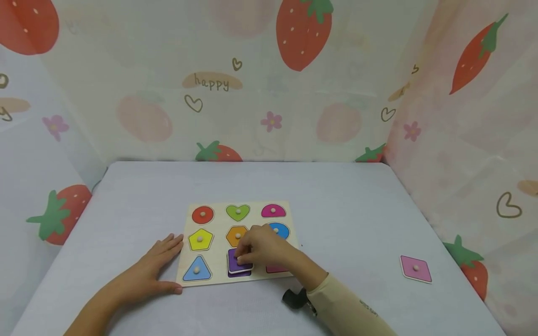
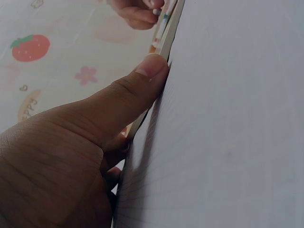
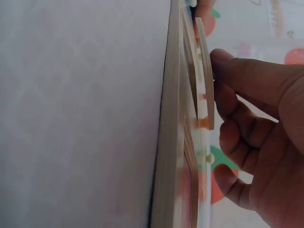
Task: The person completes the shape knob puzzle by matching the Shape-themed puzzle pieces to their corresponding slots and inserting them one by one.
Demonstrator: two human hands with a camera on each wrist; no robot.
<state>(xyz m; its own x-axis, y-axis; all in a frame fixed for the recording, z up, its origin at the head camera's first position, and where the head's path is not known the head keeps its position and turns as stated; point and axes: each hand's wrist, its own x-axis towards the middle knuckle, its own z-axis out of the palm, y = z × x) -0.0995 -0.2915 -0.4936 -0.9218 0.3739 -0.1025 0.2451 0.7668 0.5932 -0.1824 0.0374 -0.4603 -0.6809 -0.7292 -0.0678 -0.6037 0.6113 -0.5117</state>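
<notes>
A wooden shape puzzle board [image 1: 220, 247] lies flat on the table. My right hand [image 1: 265, 245] pinches the knob of a purple square piece [image 1: 236, 267], which sits slightly askew over its purple recess at the board's bottom middle. From the side, in the right wrist view, that piece [image 3: 206, 80] is raised and tilted above the board surface. Along the board's left edge rests my left hand [image 1: 145, 269], fingers extended, with its thumb [image 2: 152, 66] against the board's side. The right wrist partly covers a pink shape [image 1: 275, 269] at the bottom right.
Knobbed pieces fill other places on the board, among them a red circle [image 1: 202, 214], a yellow pentagon [image 1: 201, 239] and a light blue triangle [image 1: 197, 269]. A pink four-sided piece [image 1: 415, 269] lies alone at the table's right. A strawberry-print curtain [image 1: 269, 93] surrounds the table.
</notes>
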